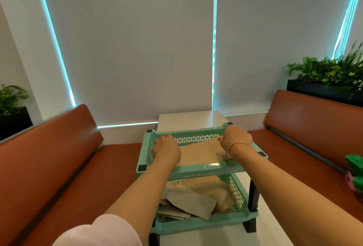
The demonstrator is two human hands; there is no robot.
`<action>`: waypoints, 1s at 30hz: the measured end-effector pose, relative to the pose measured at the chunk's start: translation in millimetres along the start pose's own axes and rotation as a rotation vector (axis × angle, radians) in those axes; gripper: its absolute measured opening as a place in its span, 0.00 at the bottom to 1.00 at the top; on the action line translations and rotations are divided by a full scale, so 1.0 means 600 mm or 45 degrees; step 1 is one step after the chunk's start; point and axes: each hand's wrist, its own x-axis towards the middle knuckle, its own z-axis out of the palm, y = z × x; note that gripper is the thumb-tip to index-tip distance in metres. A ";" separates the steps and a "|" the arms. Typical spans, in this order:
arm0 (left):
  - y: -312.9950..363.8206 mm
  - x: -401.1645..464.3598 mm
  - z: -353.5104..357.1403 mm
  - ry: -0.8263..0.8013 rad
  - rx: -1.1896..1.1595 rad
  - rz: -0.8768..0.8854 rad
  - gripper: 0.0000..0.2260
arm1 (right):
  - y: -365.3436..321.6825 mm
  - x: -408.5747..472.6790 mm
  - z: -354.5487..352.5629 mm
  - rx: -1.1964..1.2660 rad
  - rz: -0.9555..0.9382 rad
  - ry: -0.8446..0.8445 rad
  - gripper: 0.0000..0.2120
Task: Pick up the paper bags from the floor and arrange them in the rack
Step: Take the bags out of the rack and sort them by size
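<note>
Paper bags [198, 153] lie flat in the top tray of the mint-green rack [214, 168] at centre frame; a looser heap of brown bags [188, 200] fills the lower tray, several tilted and overlapping. My left hand [167, 148] rests at the top tray's left side, fingers curled down toward the bags; whether it grips anything I cannot tell. My right hand [236, 139] sits at the tray's far right corner, fingers bent over the rim; the grip itself is hidden from me. Rack stands on a white table [188, 120] running up the middle of the frame; orange-brown benches [59, 151] flank it left and right. Grey roller blinds [127, 39] fill the upper frame, edged with cyan light; planters with green foliage [332, 71] sit at the right and far left edges.
</note>
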 end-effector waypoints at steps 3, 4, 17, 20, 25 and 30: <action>0.004 -0.040 -0.025 0.140 -0.135 0.172 0.18 | -0.003 -0.032 -0.039 0.018 -0.122 0.056 0.12; 0.004 -0.057 -0.034 0.167 -0.187 0.204 0.17 | -0.002 -0.046 -0.050 0.023 -0.161 0.071 0.13; -0.059 -0.303 -0.049 0.029 -0.418 0.265 0.12 | 0.043 -0.263 -0.079 0.140 -0.227 -0.072 0.12; -0.073 -0.332 -0.040 -0.039 -0.432 0.258 0.11 | 0.050 -0.295 -0.065 0.158 -0.229 -0.149 0.11; -0.087 -0.342 -0.017 -0.090 -0.446 0.245 0.11 | 0.043 -0.315 -0.033 0.192 -0.221 -0.188 0.11; -0.100 -0.320 0.021 -0.155 -0.470 0.213 0.10 | 0.031 -0.317 -0.001 0.170 -0.261 -0.246 0.13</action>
